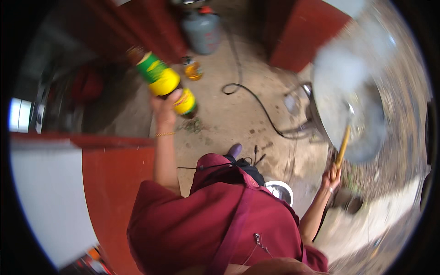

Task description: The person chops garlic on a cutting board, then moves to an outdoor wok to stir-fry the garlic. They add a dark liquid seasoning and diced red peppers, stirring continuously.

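Observation:
My left hand [166,103] is wrapped round a dark bottle [165,82] with green and yellow labels, held tilted out to the left over the floor. On the right, my right hand [332,175] grips the wooden handle of a spatula [343,145], whose metal end reaches into a large wok [330,117]. White steam rises from the wok and veils much of what is inside. Some pale food pieces show faintly near the metal end. Motion blurs the bottle's neck, so its cap cannot be made out.
A grey gas cylinder [201,33] stands at the far side, with a bottle of amber liquid [192,68] near it. A black hose [259,104] runs across the concrete floor to the stove. A metal basin [288,189] sits beside my body. Red-and-white walls [117,183] stand at left.

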`<action>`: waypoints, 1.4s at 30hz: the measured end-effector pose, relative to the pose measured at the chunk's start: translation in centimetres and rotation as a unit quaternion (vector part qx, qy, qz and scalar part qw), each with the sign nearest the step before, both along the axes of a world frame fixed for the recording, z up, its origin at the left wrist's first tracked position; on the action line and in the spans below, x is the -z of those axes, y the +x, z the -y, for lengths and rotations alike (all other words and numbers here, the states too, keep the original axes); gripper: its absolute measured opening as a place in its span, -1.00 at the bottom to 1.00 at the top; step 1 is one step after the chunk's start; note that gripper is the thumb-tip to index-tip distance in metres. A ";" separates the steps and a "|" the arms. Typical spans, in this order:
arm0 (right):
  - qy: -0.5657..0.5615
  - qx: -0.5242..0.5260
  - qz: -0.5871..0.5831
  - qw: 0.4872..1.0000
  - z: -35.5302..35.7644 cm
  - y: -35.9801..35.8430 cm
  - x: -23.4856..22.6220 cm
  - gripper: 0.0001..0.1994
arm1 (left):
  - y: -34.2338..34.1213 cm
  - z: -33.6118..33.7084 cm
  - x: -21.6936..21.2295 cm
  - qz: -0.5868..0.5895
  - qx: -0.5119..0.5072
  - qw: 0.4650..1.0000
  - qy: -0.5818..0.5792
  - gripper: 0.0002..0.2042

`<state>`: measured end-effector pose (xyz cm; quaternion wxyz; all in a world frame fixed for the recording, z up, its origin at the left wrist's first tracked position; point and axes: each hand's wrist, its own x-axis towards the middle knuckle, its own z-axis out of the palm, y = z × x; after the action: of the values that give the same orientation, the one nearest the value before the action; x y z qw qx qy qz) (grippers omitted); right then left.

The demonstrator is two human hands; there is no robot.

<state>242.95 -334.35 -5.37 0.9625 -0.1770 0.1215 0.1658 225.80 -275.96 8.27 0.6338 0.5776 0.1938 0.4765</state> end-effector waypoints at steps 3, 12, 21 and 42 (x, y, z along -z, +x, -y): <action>-0.006 -0.032 0.027 0.999 0.6 1.3 3.6 -0.44 | -0.6 2.4 -3.3 -0.013 -0.006 1.000 -0.005 -0.47; -0.100 -0.367 -0.168 0.909 -13.9 4.9 8.9 -0.44 | -17.1 13.1 -6.5 -0.095 -0.089 0.991 -0.007 -0.27; -0.215 -0.601 -0.112 0.762 -28.5 0.8 10.3 -0.59 | -46.3 24.6 -13.3 -0.069 -0.639 0.765 0.036 -0.42; -0.181 -0.614 -0.063 0.765 -37.9 -26.8 2.7 -0.52 | -98.2 10.3 -18.0 -0.083 -0.782 0.587 0.191 -0.40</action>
<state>216.18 -296.46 -8.04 0.5949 -0.3742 0.0753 0.7074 127.59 -286.24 26.25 -0.1266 0.3484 0.5274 0.7644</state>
